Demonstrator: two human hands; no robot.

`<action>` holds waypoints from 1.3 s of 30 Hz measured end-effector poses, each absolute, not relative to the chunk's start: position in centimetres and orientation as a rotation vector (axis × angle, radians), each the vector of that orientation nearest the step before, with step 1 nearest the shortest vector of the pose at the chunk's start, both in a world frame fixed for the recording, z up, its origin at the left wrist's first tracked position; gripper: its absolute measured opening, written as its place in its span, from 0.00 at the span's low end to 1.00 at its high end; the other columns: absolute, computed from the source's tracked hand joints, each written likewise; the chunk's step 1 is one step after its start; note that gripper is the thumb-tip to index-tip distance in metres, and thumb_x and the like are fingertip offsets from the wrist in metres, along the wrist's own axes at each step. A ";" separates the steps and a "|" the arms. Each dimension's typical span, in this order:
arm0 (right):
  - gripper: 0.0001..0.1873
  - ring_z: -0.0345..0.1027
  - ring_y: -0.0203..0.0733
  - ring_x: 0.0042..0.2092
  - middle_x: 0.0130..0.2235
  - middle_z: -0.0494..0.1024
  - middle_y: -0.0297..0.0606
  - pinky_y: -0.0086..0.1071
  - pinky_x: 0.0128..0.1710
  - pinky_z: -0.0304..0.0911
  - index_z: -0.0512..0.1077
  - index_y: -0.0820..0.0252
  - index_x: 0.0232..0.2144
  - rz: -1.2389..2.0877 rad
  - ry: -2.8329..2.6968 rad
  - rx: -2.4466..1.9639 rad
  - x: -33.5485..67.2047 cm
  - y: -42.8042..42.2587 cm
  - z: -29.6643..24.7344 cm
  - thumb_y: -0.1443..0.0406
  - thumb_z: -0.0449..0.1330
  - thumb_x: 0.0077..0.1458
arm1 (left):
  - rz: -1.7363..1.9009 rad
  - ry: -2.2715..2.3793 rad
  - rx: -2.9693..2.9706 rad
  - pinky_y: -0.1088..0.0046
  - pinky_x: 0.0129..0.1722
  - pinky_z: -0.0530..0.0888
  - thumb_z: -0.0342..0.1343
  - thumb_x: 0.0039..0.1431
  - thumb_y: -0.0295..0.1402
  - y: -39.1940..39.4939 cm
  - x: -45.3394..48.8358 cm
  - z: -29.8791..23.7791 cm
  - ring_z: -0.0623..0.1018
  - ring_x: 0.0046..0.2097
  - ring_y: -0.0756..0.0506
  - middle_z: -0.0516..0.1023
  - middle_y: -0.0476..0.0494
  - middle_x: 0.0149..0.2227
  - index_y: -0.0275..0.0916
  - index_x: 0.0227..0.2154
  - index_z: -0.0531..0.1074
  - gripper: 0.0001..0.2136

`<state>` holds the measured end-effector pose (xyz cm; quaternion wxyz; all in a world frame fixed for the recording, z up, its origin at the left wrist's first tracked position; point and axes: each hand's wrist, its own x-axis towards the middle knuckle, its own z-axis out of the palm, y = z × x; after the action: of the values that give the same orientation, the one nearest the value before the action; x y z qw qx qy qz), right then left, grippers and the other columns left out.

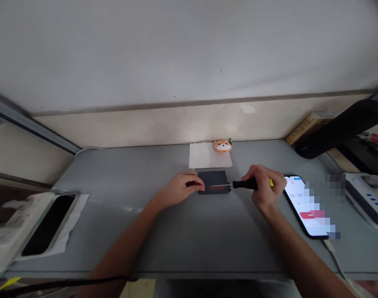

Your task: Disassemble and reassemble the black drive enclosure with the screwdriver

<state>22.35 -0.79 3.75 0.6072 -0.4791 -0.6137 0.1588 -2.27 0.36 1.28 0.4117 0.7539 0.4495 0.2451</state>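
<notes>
A dark, flat rectangular box [213, 178] lies on the grey desk in front of me, with a reddish strip on its near side. My left hand [181, 189] is curled at the box's left edge, thumb and fingers closed against it. In my right hand [265, 186] is a screwdriver [244, 183] with a black and yellow handle, my fingers wrapped round it. Its thin metal shaft points left and lies over the box, near the reddish strip. Whether the tip touches the box I cannot tell.
Behind the box, an orange animal-face item [222, 145] sits on white paper [199, 155]. To the right are a lit phone [300, 207] with a cable, a power strip [367, 198] and a black cylinder [340, 128]. A dark-screened phone [49, 225] lies at left.
</notes>
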 end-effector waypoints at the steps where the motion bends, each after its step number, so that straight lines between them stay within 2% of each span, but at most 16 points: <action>1: 0.25 0.61 0.35 0.19 0.15 0.70 0.34 0.31 0.21 0.55 0.71 0.57 0.12 0.355 -1.377 -1.118 22.6 -0.6 3.7 0.61 0.53 0.60 | 0.654 1.151 1.890 0.74 0.36 0.72 0.58 0.63 0.36 0.5 -2.4 1.3 0.77 0.35 0.48 0.80 0.49 0.33 0.43 0.33 0.81 0.07; 7: 0.24 0.58 0.35 0.19 0.14 0.65 0.32 0.31 0.20 0.52 0.70 0.57 0.11 0.319 -1.198 -1.233 23.6 0.7 3.5 0.58 0.54 0.57 | 0.820 1.547 1.989 0.74 0.33 0.71 0.56 0.66 0.37 3.6 -1.6 1.5 0.76 0.32 0.48 0.79 0.48 0.32 0.42 0.36 0.81 0.10; 15: 0.26 0.58 0.36 0.19 0.14 0.64 0.32 0.32 0.21 0.53 0.71 0.57 0.12 0.330 -1.173 -1.284 24.0 1.0 3.4 0.53 0.53 0.57 | 0.754 1.641 2.116 0.70 0.40 0.73 0.60 0.63 0.32 7.0 -0.5 0.5 0.77 0.34 0.47 0.79 0.46 0.35 0.42 0.34 0.81 0.05; 20: 0.27 0.58 0.35 0.19 0.14 0.64 0.32 0.31 0.21 0.53 0.71 0.57 0.12 0.247 -1.169 -1.280 24.5 0.7 3.9 0.54 0.53 0.59 | 0.762 1.678 2.158 0.66 0.48 0.74 0.52 0.69 0.35 4.4 -1.0 0.6 0.78 0.41 0.44 0.79 0.43 0.41 0.42 0.42 0.79 0.10; 22: 0.27 0.58 0.35 0.18 0.14 0.65 0.32 0.31 0.21 0.53 0.72 0.57 0.13 0.217 -1.176 -1.288 24.7 0.6 3.9 0.53 0.53 0.60 | 0.738 1.604 2.158 0.66 0.47 0.75 0.48 0.71 0.38 2.6 -0.6 0.7 0.79 0.42 0.44 0.79 0.43 0.43 0.43 0.46 0.77 0.13; 27: 0.31 0.60 0.35 0.18 0.14 0.67 0.33 0.31 0.20 0.53 0.72 0.57 0.14 0.164 -1.208 -1.246 24.4 0.4 3.7 0.50 0.52 0.64 | 0.648 1.479 2.170 0.59 0.50 0.76 0.55 0.66 0.41 -0.8 0.2 0.4 0.78 0.49 0.39 0.76 0.41 0.50 0.44 0.56 0.71 0.18; 31: 0.34 0.62 0.36 0.18 0.16 0.70 0.35 0.32 0.20 0.54 0.72 0.57 0.15 0.093 -1.247 -1.226 23.8 0.2 3.5 0.48 0.48 0.67 | 0.671 1.299 2.068 0.60 0.55 0.74 0.52 0.68 0.38 -0.7 -1.1 0.3 0.77 0.52 0.42 0.74 0.42 0.53 0.47 0.59 0.69 0.17; 35: 0.32 0.65 0.36 0.20 0.18 0.73 0.35 0.31 0.21 0.56 0.73 0.57 0.17 0.074 -1.376 -1.155 23.3 0.0 3.3 0.53 0.47 0.69 | 0.741 1.202 2.006 0.60 0.59 0.71 0.47 0.71 0.32 0.2 -2.3 0.0 0.75 0.56 0.43 0.75 0.42 0.55 0.46 0.57 0.71 0.16; 39: 0.22 0.64 0.34 0.20 0.19 0.73 0.32 0.30 0.21 0.56 0.73 0.57 0.19 0.184 -1.616 -1.090 22.7 -0.1 3.2 0.62 0.52 0.65 | 0.857 1.299 2.002 0.59 0.58 0.72 0.44 0.71 0.29 0.5 -2.2 -0.4 0.74 0.55 0.43 0.79 0.43 0.49 0.45 0.51 0.74 0.15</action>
<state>22.75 -0.06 3.20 0.5578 -0.4622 -0.6849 0.0781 -2.16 0.50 -0.36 0.2983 0.7536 0.4891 0.3224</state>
